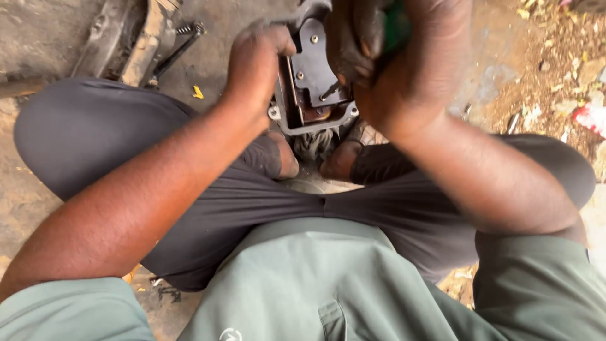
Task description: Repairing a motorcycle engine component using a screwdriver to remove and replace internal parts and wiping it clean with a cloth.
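A dark, greasy metal housing [312,82] with a grey rim and bolt holes is held up in front of me, above my knees. My left hand [255,66] grips its left side. My right hand [391,60] is closed around a green-handled tool [396,25] and presses against the housing's right side; the tool's tip is hidden. I am squatting in dark trousers and a grey-green shirt, with my feet [315,158] just under the part.
Rusty metal parts and a spring [148,44] lie on the dirty concrete at the upper left. Dry leaves and red-and-white litter [590,117] cover the dirt at the right. A small yellow scrap [198,93] lies on the ground near my left knee.
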